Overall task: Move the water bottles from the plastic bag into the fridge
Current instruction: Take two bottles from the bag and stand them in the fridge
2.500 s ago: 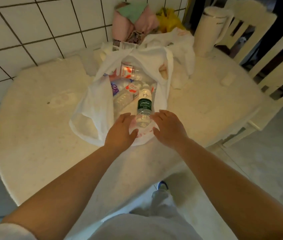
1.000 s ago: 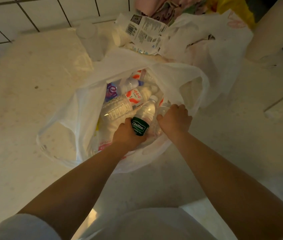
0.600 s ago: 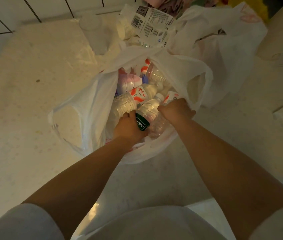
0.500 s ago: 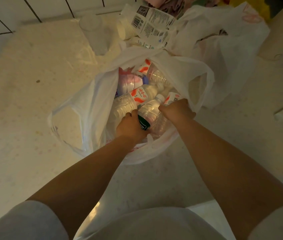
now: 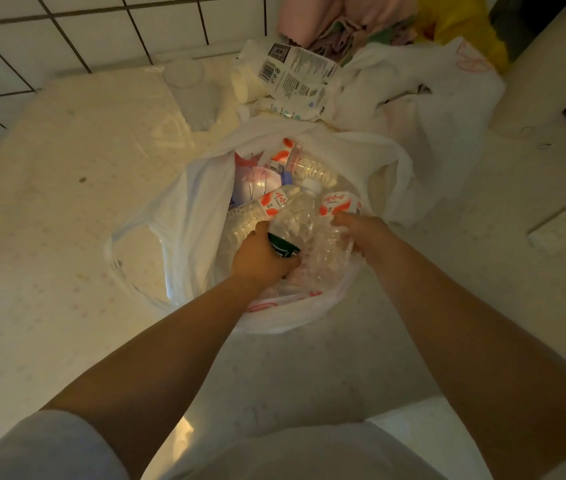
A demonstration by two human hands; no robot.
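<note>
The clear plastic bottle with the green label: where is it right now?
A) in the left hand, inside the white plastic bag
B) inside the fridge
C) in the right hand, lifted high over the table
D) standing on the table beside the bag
A: the left hand wraps the clear plastic bottle with the green label down inside the open white plastic bag, among other bottles.

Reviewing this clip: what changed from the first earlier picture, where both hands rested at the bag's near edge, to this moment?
Both hands went into the plastic bag. The left hand took hold of the green-labelled bottle, now tipped with its cap pointing away. The right hand closed on a clear bottle beside it. Neither bottle is out yet. The red-labelled bottles and the table clutter stayed put.
</note>
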